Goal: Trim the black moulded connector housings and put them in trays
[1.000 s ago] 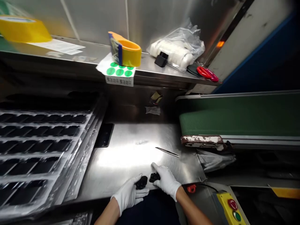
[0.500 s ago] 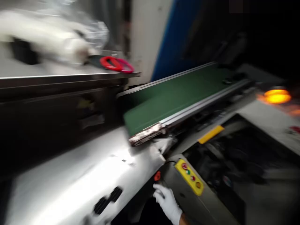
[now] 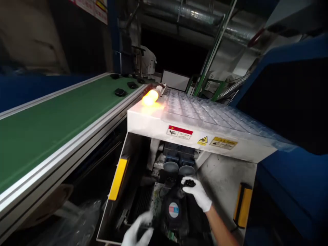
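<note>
My right hand point(image 3: 199, 195), in a white glove, holds a small black part point(image 3: 189, 183) between thumb and fingers. It is inside the open bay of a machine, just below two round grey pads point(image 3: 171, 167). My left hand point(image 3: 138, 230), also gloved and slightly blurred, is low in the bay's front with thumb and fingers apart and nothing visible in them. Between the hands sits a dark block with a round label point(image 3: 173, 210). Another black part point(image 3: 171, 178) seems to lie under the pads, too dark to make out fully.
Left of the bay runs a green conveyor belt point(image 3: 51, 112) carrying several black parts point(image 3: 120, 92) at its far end. Yellow bars point(image 3: 118, 179) flank the bay. Above it, a white ledge point(image 3: 146, 121) bears a glowing orange lamp point(image 3: 150, 98) and clear plastic trays point(image 3: 202, 109).
My view has swung right, from the metal table and conveyor end to the machine bay. My right hand is now inside the bay with a black part, and my left hand has come into view.
</note>
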`<state>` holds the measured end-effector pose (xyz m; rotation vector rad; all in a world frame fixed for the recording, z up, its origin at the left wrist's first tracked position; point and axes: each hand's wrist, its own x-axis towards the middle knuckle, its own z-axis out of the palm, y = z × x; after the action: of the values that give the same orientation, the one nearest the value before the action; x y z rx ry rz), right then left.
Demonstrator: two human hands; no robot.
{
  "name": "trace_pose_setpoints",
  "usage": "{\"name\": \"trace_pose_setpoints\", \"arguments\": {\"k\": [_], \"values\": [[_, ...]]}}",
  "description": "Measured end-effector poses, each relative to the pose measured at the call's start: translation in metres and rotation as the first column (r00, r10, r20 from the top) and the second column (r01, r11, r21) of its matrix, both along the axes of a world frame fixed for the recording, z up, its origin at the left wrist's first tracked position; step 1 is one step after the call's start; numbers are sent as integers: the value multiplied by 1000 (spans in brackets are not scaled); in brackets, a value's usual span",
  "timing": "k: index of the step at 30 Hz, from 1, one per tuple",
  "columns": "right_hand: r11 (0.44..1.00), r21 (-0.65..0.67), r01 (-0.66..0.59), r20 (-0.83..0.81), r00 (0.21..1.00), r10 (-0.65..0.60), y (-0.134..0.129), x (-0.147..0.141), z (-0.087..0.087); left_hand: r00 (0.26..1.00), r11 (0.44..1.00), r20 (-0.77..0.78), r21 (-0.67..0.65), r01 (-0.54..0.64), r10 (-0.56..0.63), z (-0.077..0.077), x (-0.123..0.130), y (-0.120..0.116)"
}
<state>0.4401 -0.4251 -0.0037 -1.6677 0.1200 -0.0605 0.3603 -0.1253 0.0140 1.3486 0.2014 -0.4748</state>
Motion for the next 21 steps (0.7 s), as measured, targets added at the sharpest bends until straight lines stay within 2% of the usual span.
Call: {"name": "trace_pose_setpoints", "arguments": {"k": [3,5,8,12,18,21], "values": [[999,35,-27,8,1000,27,4,3,-6,974,998,227,-50,24,-12,4,63,-54],[1000,19,-21,16,1000,20,7,5,-9,963,992,255,-71,108,-87,1,99,-81],[1000,-7,13,22,1000,-13,10,11,-12,946,977,258,-31,213,-198,-4,132,-100],[999,-1,43,2,999,-43,13,14,-17,916,946,242,25,324,-320,-3,141,-104],[998,28,59,-43,997,-58,8,7,-24,948,968,196,49,245,-250,-3,132,-109],[998,-20,64,-45,997,-65,11,2,-19,957,974,184,56,217,-224,0,128,-111]]}}
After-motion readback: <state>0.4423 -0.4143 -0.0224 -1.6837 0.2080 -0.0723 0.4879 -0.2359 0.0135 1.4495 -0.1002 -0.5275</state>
